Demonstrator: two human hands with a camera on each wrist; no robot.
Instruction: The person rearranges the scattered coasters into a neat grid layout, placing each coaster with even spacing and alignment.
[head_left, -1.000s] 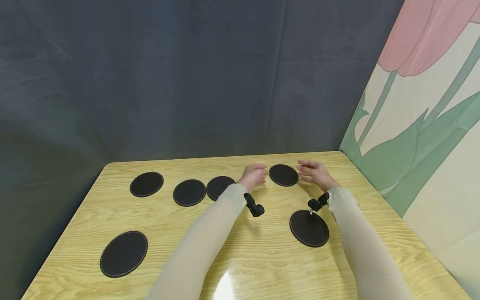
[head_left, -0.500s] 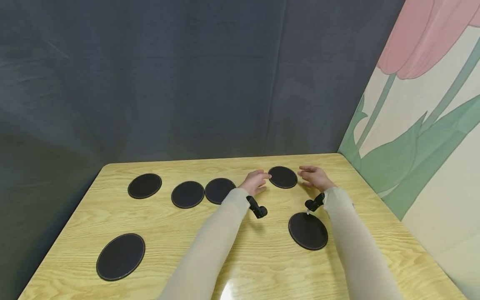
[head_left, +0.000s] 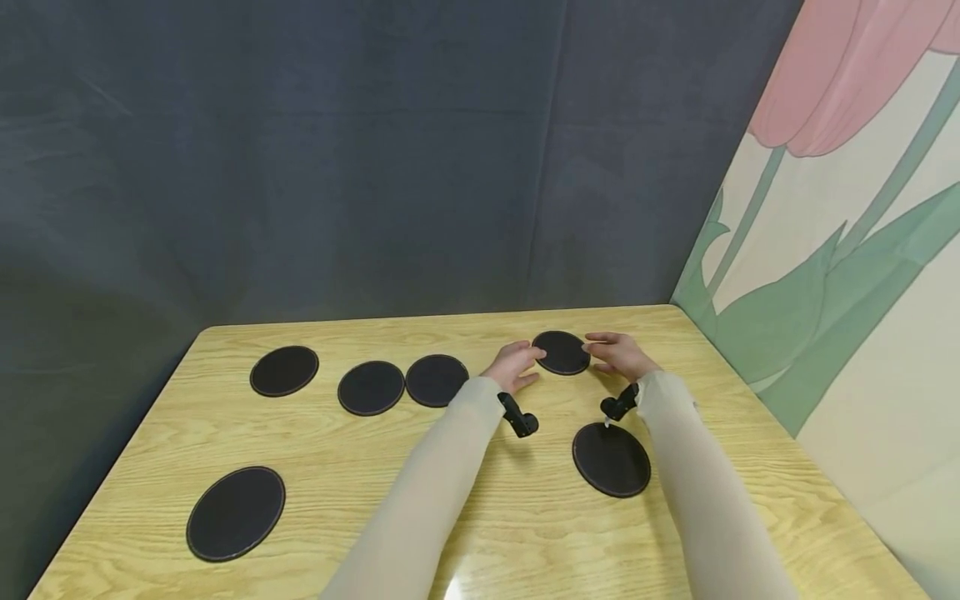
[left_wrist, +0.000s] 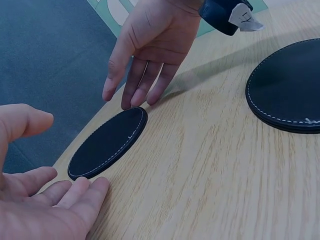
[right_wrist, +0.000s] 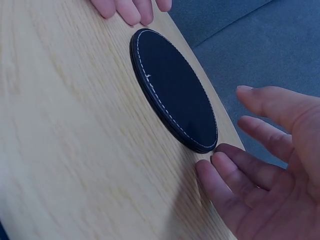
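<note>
A round black coaster with white stitching [head_left: 561, 354] lies flat near the back edge of the table, between my two hands. Its edge looks layered in the right wrist view, like a stack of coasters [right_wrist: 175, 90]. My left hand [head_left: 514, 367] is at its left side, fingers extended and low by the rim in the left wrist view, thumb raised. On the opposite side, my right hand [head_left: 622, 355] has its fingertips at or just beside the rim; whether they touch is hard to tell. Neither hand grips anything.
Another black coaster [head_left: 611, 460] lies nearer, beside my right forearm. To the left are two coasters side by side [head_left: 371, 388], one farther back [head_left: 284, 371] and one at the front left [head_left: 236, 513]. A dark curtain [head_left: 360, 167] hangs behind the wooden table [head_left: 315, 467].
My left hand has moved right towards the far coaster and its fingers have spread. My right hand has come in closer from the other side. The coasters stay in place.
</note>
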